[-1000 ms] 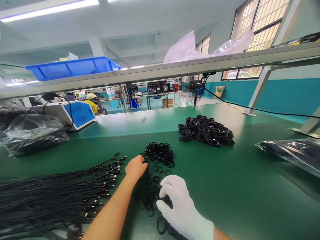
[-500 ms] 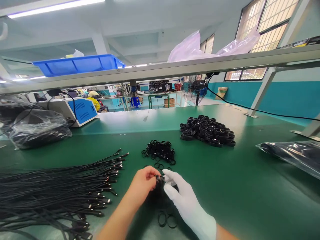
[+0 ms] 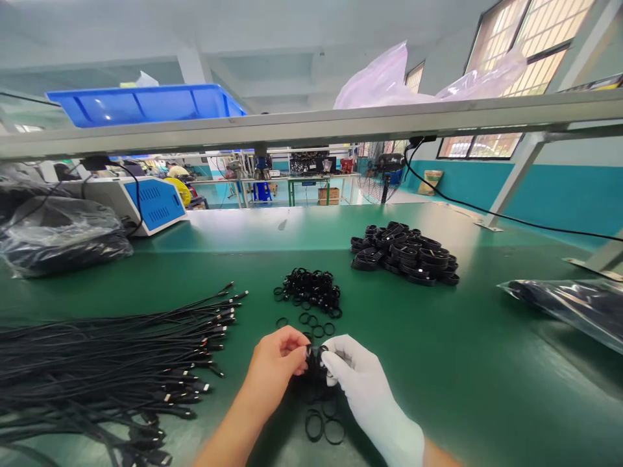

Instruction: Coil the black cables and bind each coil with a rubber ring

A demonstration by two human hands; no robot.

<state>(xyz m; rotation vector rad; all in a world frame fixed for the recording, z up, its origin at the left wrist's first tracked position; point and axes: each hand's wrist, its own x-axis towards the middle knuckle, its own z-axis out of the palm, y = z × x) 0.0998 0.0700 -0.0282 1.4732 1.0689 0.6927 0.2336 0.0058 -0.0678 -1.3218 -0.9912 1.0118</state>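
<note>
My bare left hand is closed, thumb and fingertips pinching one side of a dark bundle that looks like a black cable, mostly hidden between the hands. On its other side, my right hand, in a white glove, pinches a black looped part of it. Both hands are close together, low over the table. Loose black rings lie just beyond the fingertips, and a few more rings lie nearer me. Behind them is a heap of black rings.
Straight black cables with metal plugs spread across the left of the green table. Coiled cables are piled back right. Plastic bags lie at both sides. A shelf crosses above, carrying a blue tray.
My right fingers have closed from a looser hold into a pinch. The hands now sit slightly apart, each gripping its own side of the dark bundle. The view has tilted slightly.
</note>
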